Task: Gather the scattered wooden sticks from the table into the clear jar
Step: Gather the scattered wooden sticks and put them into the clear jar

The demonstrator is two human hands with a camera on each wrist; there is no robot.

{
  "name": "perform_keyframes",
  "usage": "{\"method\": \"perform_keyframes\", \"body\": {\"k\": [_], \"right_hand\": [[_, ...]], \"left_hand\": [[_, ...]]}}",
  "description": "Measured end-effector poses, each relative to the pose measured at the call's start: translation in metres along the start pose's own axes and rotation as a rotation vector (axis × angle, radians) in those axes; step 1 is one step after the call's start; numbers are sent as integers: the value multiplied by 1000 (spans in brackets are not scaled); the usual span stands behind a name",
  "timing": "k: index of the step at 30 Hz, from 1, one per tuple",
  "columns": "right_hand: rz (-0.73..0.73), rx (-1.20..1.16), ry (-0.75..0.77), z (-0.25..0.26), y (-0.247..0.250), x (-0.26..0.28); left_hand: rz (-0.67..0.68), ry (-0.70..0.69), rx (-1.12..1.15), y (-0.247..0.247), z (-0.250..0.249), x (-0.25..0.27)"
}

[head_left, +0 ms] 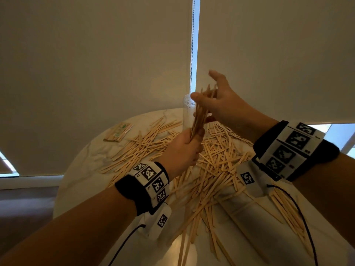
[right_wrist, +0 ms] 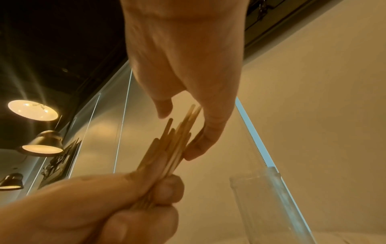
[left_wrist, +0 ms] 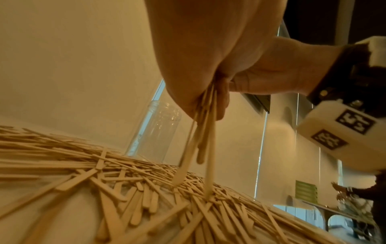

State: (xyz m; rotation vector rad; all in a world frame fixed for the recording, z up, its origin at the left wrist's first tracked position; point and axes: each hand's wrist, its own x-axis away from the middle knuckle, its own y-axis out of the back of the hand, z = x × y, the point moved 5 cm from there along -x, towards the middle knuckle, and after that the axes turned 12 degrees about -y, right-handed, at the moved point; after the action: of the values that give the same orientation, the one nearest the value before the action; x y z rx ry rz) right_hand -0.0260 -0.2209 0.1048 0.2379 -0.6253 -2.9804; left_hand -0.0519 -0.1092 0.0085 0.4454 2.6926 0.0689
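While the left hand (head_left: pixel 181 150) is gripping a bundle of wooden sticks (head_left: pixel 199 118) in a curled fist above the table (head_left: pixel 80 169), the right hand (head_left: pixel 221 104) is reaching in at the bundle's upper ends, its fingers loosely spread and one fingertip (right_wrist: pixel 195 152) touching the sticks without closing round them. The bundle is standing nearly upright, with a few lower ends hanging down toward the pile. The clear jar (head_left: pixel 187 114) is standing upright just behind the two hands, near the far edge of the table. Scattered sticks (head_left: pixel 215 164) are lying across most of the tabletop, and a wrapped pack of sticks (head_left: pixel 118 132) is sitting apart at the far left.
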Motion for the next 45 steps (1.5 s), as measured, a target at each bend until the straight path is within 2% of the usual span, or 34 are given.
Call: {"method": "perform_keyframes", "body": {"k": [2, 5, 9, 12, 14, 16, 18, 19, 21, 23, 25, 27, 29, 32, 35, 39, 45], "right_hand": [[-45, 167, 60, 7, 0, -1], [-9, 362, 34, 12, -4, -2], [-149, 410, 53, 19, 9, 1], [88, 443, -42, 10, -7, 6], [113, 438, -36, 8, -11, 7], [2, 337, 9, 8, -4, 6], [-88, 204, -14, -3, 3, 9], [-81, 176, -40, -12, 1, 14], [30, 196, -111, -36, -10, 26], [233, 231, -187, -53, -31, 43], [413, 177, -210, -60, -53, 57], [456, 30, -186, -58, -67, 61], [373, -64, -197, -55, -70, 57], [232, 9, -169, -45, -64, 51], [170, 125, -81, -32, -57, 45], [91, 307, -29, -33, -50, 36], [-36, 378, 95, -35, -43, 39]], "left_hand": [[18, -3, 0, -5, -3, 0], [20, 35, 7, -8, -4, 0], [101, 13, -95, -11, -5, 4], [121, -17, -154, -14, -11, 3], [112, -22, -99, -17, -12, 2], [59, -29, -26, -13, -15, 1], [-77, -40, 10, 2, -21, -3], [-160, -51, 45, 12, -25, -5], [-300, -74, 150, 29, -32, -11], [-398, -92, 263, 36, -37, -16], [-432, -100, 336, 31, -41, -17], [-424, -94, 360, 23, -38, -16], [-414, -82, 305, 20, -37, -14], [-384, -31, 147, 22, -36, -10], [-297, 14, 153, 16, -35, -8], [-247, 25, 209, 13, -31, -8], [-261, 73, 215, 12, -23, -9]]}}
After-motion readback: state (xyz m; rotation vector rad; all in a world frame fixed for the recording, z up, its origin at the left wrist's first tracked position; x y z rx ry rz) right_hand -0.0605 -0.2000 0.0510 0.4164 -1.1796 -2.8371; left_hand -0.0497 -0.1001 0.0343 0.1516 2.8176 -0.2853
